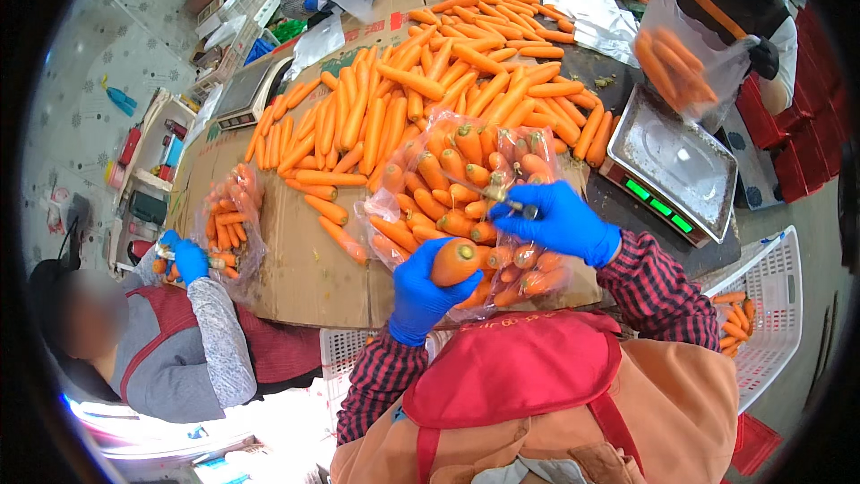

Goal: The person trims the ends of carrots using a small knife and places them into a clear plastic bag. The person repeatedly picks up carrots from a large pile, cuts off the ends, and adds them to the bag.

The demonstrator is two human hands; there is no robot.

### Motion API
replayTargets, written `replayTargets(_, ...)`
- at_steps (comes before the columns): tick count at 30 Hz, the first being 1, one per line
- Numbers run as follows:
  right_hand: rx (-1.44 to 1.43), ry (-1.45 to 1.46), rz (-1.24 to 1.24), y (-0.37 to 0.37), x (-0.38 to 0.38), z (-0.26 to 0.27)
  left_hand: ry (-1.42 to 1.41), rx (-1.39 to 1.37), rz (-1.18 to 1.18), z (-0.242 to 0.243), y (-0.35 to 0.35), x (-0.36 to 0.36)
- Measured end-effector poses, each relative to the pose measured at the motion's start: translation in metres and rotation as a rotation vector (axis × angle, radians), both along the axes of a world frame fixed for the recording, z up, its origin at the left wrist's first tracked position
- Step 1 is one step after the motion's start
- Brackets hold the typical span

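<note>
My left hand (424, 289), in a blue glove, is closed around a thick carrot (455, 262) with its cut crown end facing up. My right hand (561, 220), also gloved in blue, grips a small metal hand tool (521, 207). Blur hides whether it is a knife or a peeler. Under and beyond both hands lies an open clear plastic bag (383, 205) full of carrots (433, 171), their crown ends mostly turned towards me. The tool is over the carrots in this bag, to the right of the held carrot.
A large heap of loose carrots (376, 114) covers the cardboard-topped table (302, 282). Right is a digital scale (672, 154); another scale (252, 91) stands far left. Co-workers handle bags at left, back and back right. A white plastic crate (772, 343) sits low right.
</note>
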State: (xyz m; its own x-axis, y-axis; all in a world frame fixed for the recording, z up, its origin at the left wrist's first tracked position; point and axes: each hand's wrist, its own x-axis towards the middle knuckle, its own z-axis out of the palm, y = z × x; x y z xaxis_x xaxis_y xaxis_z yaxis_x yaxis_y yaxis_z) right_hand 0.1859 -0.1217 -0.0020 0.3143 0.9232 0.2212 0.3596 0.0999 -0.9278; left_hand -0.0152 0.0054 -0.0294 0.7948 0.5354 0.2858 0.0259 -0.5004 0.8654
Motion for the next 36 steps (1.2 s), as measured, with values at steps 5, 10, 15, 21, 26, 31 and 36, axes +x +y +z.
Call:
replayTargets(5, -0.261, 0.081, 0.239, 0.002, -0.018, 0.015, 0.066, 0.147, -0.121, -0.009, -0.009, 0.005)
replayTargets(10, -0.253, 0.204, -0.02, 0.015, 0.039, 0.055, 0.148, 0.219, 0.094, -0.01, 0.023, -0.011)
replayTargets(15, 0.054, 0.198, -0.323, 0.044, 0.079, 0.074, 0.228, 0.739, 0.48, -0.023, 0.07, -0.018)
replayTargets(21, 0.073, 0.176, -0.213, 0.067, 0.046, 0.002, 0.342, 0.276, 0.477, -0.043, 0.088, -0.029)
replayTargets(26, -0.197, 0.277, -0.205, 0.051, 0.021, -0.019, 0.069, -0.406, 0.381, -0.055, 0.106, -0.039)
replayTargets(31, -0.175, 0.314, -0.138, 0.044, 0.016, -0.022, -0.204, -0.622, 0.272, -0.084, 0.077, -0.03)
replayTargets(36, -0.247, 0.414, -0.184, 0.039, 0.013, -0.025, -0.312, -1.111, 0.307, -0.12, 0.063, -0.022)
